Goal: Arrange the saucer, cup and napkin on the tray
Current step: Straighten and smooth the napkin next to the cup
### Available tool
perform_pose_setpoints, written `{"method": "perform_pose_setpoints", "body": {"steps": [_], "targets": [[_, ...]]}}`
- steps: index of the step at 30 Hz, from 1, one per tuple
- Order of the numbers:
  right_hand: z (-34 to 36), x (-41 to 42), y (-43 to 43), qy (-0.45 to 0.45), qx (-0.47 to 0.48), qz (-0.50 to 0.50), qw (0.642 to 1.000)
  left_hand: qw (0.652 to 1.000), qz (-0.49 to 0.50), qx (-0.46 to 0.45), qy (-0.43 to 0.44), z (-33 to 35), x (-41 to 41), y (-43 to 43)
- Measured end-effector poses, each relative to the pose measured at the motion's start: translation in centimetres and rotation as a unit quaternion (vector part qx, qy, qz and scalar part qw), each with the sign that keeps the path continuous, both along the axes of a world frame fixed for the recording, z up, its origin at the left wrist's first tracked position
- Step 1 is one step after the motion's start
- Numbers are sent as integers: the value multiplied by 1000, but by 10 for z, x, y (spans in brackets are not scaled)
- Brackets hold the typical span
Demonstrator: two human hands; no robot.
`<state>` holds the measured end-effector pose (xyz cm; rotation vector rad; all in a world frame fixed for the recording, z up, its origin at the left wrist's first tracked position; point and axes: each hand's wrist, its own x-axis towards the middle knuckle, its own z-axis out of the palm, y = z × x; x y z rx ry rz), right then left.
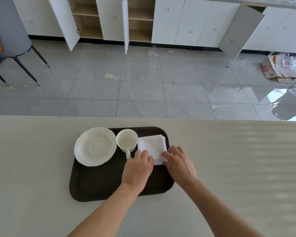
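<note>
Head view of my two hands at work over a dark tray (96, 182) on the pale bench (32, 168). My left hand (138, 168) lies palm down with the fingers (144, 153) loosely extended, their tips resting on the near left corner of the folded white napkin (151, 145); it grips nothing. My right hand (179, 161) is also palm down, fingers curled and tips pressed on the napkin's near right edge (whether the thumb pinches the layers beneath I cannot tell).

The napkin lies flat between and just beyond both hands, at the tray's far right corner, its stacked folds showing along the edge away from my left hand. The cup (126, 141) stands upright just beyond my left hand, empty, with its handle (128, 154) pointing toward me and ending just beside my left fingers; its side meets the napkin's left edge. The saucer (95, 146) sits further left of my left hand, well clear of it, empty, its rim overhanging the tray's far left corner and touching or nearly touching the cup. The tray's near half, under my wrists, is bare.
</note>
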<state>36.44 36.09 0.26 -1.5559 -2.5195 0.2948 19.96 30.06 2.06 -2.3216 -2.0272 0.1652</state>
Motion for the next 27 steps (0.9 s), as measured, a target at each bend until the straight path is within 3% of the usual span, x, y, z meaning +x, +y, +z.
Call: {"method": "perform_pose_setpoints", "body": {"steps": [16, 27], "targets": [[1, -3, 9, 6, 23, 18, 1000, 997, -59, 20, 52, 2, 6, 16], [-5, -7, 16, 10, 30, 11, 999, 999, -25, -17, 34, 4, 5, 22]]}}
